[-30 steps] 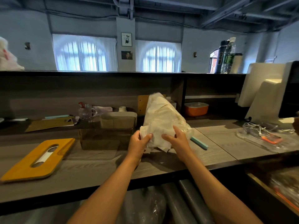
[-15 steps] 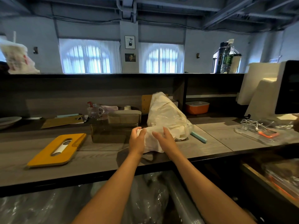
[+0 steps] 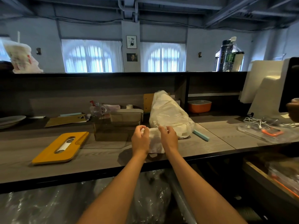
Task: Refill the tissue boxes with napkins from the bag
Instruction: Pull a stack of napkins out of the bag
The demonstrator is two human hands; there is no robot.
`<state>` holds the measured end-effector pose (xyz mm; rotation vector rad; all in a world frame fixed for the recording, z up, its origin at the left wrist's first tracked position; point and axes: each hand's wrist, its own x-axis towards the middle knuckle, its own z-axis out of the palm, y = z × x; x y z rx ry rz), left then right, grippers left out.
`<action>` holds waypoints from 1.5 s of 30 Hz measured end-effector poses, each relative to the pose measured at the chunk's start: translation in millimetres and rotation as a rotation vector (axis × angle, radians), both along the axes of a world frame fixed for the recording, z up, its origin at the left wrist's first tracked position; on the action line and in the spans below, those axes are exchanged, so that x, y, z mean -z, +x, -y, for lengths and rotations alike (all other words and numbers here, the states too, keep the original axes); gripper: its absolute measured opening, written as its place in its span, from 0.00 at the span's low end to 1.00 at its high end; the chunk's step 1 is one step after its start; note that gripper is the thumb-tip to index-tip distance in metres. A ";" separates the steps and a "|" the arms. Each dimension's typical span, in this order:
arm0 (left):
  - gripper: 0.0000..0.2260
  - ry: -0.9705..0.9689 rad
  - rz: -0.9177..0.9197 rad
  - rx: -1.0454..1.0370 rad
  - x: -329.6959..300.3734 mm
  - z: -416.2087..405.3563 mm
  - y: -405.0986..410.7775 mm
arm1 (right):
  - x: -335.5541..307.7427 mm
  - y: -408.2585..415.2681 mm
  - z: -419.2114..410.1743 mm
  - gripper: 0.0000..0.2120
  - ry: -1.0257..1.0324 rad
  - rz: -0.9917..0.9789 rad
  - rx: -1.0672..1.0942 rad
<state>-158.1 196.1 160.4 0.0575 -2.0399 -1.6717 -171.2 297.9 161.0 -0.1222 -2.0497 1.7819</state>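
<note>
— Both hands gripped what?
— Left hand (image 3: 140, 138) and right hand (image 3: 167, 137) each had fingers curled round the top edge of a wad of white napkins (image 3: 155, 143), which hung between them over the grey counter (image 3: 103, 157).
— And the bag?
— The plastic bag (image 3: 169, 116) lay just behind the hands. The clear tissue box (image 3: 111, 130) stood left of them, its yellow lid (image 3: 60, 147) farther left.

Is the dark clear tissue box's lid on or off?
Off. The yellow slotted lid lies flat on the counter, left of the open-topped dark clear box.
</note>
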 end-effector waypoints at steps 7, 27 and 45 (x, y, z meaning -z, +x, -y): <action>0.12 -0.069 -0.034 0.050 -1.5 -2.6 5.7 | -0.7 1.0 0.6 0.16 0.043 0.012 0.003; 0.15 0.003 0.066 -0.048 -2.2 1.0 2.2 | 0.6 -5.2 -3.8 0.13 -0.057 -0.003 -0.008; 0.11 0.035 0.090 -0.065 -1.6 3.8 -3.3 | -2.4 -9.3 -2.7 0.15 -0.017 0.055 -0.130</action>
